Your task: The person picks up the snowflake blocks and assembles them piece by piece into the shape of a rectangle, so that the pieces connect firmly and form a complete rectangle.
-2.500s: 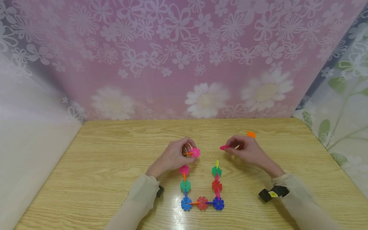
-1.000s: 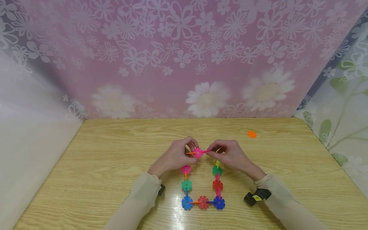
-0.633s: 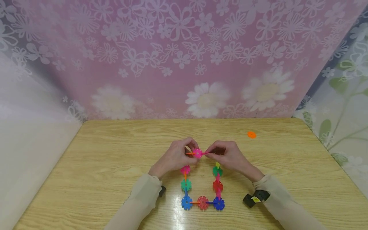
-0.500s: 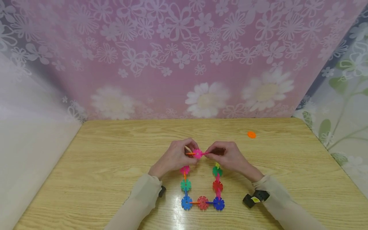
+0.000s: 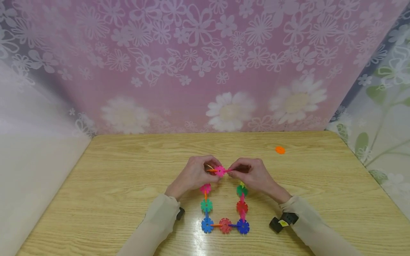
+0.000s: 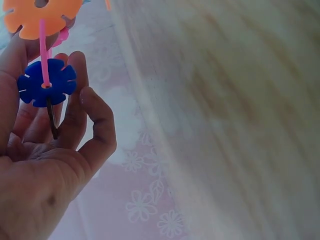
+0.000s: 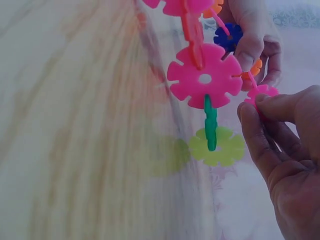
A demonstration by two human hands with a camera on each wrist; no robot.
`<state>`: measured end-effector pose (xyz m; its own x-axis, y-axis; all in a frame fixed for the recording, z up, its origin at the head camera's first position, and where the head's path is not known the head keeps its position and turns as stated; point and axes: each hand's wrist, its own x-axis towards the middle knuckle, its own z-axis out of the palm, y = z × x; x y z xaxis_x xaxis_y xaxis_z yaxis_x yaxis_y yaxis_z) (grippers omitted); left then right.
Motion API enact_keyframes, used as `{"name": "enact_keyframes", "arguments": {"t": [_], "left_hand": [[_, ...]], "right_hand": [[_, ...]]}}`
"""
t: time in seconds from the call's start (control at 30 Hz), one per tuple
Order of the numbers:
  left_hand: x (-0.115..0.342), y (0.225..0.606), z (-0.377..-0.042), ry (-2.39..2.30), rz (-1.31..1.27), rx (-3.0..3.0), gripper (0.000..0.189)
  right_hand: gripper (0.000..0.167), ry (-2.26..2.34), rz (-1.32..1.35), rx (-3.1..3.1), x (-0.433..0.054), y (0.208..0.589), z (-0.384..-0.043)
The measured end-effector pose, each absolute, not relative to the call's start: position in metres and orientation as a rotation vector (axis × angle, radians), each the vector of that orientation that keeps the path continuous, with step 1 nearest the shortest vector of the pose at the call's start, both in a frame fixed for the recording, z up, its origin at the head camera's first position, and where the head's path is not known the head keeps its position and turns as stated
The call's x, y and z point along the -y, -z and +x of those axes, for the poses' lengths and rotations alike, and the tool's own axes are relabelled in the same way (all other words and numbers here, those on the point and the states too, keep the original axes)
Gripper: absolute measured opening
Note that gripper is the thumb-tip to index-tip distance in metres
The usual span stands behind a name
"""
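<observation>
Slotted plastic snowflake discs form a U-shaped chain on the table, with a red disc point(image 5: 225, 225) at its near side. My left hand point(image 5: 193, 174) pinches a pink disc point(image 5: 220, 171) at the chain's far left, with an orange disc point(image 5: 211, 170) edge-on in it. A blue disc point(image 6: 47, 82) hangs by the left palm in the left wrist view. Between thumb and fingertips my right hand point(image 5: 256, 175) pinches another pink disc point(image 7: 263, 93), edge-on, touching the left hand's pink disc. Close below the right hand, the right side ends in a yellow-green disc point(image 7: 217, 145).
A loose orange disc point(image 5: 280, 150) lies at the table's far right. Behind the wooden table point(image 5: 134, 149) hangs a flowered pink curtain point(image 5: 179, 89). A black wrist strap point(image 5: 289, 217) sits on the right wrist.
My right hand has moved left, bringing its pink disc against the pink disc in the left hand. The loose orange disc is fully uncovered. Over the last half second, both hands have barely shifted.
</observation>
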<state>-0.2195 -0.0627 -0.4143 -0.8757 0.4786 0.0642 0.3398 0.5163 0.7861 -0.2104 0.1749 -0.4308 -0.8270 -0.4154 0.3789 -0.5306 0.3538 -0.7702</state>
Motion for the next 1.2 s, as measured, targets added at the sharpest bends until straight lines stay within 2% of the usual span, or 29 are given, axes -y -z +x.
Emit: {"name": "enact_keyframes", "arguments": {"t": [0.33,0.57,0.9,1.2], "left_hand": [[0.062,0.414,-0.218,-1.313,0.685,-2.596,0.028],[0.067,0.415,-0.219,-1.310,0.666,-2.570,0.028],[0.070,0.415,-0.220,-1.341,0.671,-2.534,0.030],[0.061,0.414,-0.219,-1.361,0.672,-2.530,0.020]], "right_hand": [[0.011,-1.514,0.874,2.463,-0.169,0.430,-0.210],[0.006,-1.574,0.804,2.564,-0.172,0.430,-0.211],[0.007,-1.415,0.820,2.603,-0.182,0.428,-0.216],[0.008,-1.378,0.810,2.616,-0.182,0.430,-0.217]]}}
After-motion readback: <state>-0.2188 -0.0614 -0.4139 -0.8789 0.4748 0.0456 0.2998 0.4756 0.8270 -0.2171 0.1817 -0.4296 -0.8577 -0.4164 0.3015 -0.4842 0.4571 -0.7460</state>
